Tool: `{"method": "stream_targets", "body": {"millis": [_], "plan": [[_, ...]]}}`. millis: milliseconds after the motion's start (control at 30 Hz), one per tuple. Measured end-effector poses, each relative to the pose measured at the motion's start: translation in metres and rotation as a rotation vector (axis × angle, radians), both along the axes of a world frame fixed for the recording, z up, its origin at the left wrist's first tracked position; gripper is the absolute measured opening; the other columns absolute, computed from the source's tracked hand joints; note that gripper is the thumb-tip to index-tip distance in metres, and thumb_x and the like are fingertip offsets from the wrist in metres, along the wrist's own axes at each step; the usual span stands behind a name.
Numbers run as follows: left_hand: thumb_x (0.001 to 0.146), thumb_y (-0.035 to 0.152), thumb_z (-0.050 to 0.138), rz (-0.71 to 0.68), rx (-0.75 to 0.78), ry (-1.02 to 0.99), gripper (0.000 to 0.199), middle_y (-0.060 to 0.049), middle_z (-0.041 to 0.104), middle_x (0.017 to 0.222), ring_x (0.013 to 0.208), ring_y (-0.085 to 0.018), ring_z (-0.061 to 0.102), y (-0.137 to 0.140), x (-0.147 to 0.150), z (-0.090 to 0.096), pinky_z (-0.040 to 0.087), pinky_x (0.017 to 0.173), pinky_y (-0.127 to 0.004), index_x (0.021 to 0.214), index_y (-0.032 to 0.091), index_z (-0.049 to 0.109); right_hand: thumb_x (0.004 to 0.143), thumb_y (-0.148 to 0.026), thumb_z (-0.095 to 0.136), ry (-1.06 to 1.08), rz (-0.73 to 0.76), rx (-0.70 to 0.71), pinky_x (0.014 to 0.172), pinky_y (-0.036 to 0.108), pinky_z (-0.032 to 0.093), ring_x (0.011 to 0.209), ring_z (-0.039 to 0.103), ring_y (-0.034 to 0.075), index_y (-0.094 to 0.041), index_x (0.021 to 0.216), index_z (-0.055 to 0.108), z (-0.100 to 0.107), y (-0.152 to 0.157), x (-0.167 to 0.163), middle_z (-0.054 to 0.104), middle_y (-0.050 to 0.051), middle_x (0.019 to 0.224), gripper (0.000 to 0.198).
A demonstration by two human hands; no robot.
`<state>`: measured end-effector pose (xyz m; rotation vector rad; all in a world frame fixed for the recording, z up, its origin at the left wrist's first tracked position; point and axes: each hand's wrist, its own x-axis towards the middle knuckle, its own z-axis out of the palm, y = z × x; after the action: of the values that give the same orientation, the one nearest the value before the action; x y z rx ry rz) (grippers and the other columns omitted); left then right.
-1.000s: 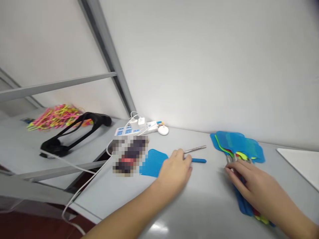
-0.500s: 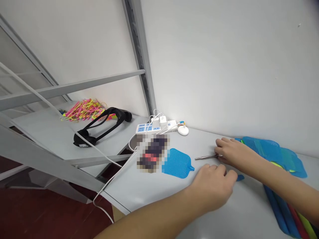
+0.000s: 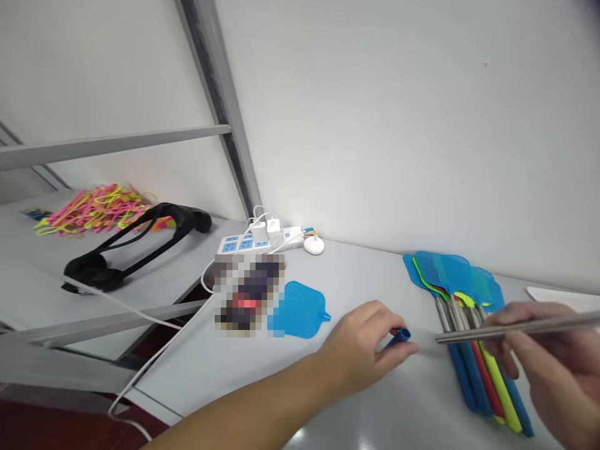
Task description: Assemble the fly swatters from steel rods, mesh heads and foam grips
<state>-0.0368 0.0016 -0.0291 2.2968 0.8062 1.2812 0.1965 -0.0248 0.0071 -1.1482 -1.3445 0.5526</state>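
Observation:
My left hand [image 3: 363,337] is closed around a dark blue tubular handle [image 3: 402,336], its open round end facing right. Opposite it, my right hand [image 3: 548,356] grips a thin metal rod [image 3: 506,329] held roughly level. The rod's tip points at the handle's opening, with a gap between them. Flat on the table to the left lies a loose blue fly swatter head [image 3: 302,309] with a short socket. Partly behind my right hand, several fly swatters [image 3: 447,272] with blue, red and yellow-green parts lie stacked together.
A power strip [image 3: 293,236] with plugged-in chargers and a round white device [image 3: 314,244] stand by the wall. A blurred-out object [image 3: 255,290] lies beside the swatter head. Left, a lower surface holds a black headset-like frame [image 3: 140,250] and a colourful pile [image 3: 100,209].
My right hand has moved right and lifted the metal rod off the table. The blue handle, earlier lying near my hands, is now in my left hand. The view has turned right.

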Motion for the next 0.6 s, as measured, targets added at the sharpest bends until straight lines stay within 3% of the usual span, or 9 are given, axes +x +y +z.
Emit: {"method": "stream_targets", "body": {"millis": [133,333,500,600], "plan": [[0.091,0.035,0.061,-0.088,-0.098,0.116,0.020,-0.006,0.063,0.088,0.082,-0.016,0.057,-0.001,0.003,0.000,0.047,0.074,-0.028,0.096,0.015,0.063,0.086,-0.033,0.063,0.046,0.067,-0.099,0.037,0.026,0.046,0.044,0.056,0.015,-0.024,0.098,0.060,-0.018,-0.027,-0.010,0.063,0.001,0.067,0.015],[0.093,0.031,0.057,-0.159,-0.253,0.326,0.016,-0.005,0.060,0.093,0.087,-0.017,0.055,-0.001,0.003,0.012,0.044,0.076,-0.028,0.097,0.018,0.064,0.091,-0.022,0.054,0.122,0.145,0.081,0.046,0.025,0.046,0.055,0.056,0.014,-0.027,0.100,0.059,-0.013,-0.031,-0.017,0.063,0.002,0.079,0.011],[0.096,0.029,0.052,-0.160,-0.275,0.339,0.016,-0.005,0.059,0.094,0.087,-0.017,0.054,0.001,0.001,0.013,0.043,0.076,-0.028,0.101,0.020,0.064,0.094,-0.016,0.048,-0.083,0.244,0.118,0.058,0.029,0.050,0.067,0.059,0.016,-0.026,0.107,0.055,-0.016,-0.030,-0.015,0.060,0.003,0.082,0.019],[0.097,0.027,0.050,-0.168,-0.282,0.322,0.014,-0.003,0.059,0.094,0.087,-0.016,0.054,0.002,-0.001,0.013,0.042,0.076,-0.027,0.100,0.021,0.062,0.094,-0.015,0.048,-0.063,0.243,0.104,0.058,0.028,0.048,0.067,0.057,0.014,-0.026,0.109,0.054,-0.019,-0.028,-0.014,0.058,0.002,0.081,0.019]]}}
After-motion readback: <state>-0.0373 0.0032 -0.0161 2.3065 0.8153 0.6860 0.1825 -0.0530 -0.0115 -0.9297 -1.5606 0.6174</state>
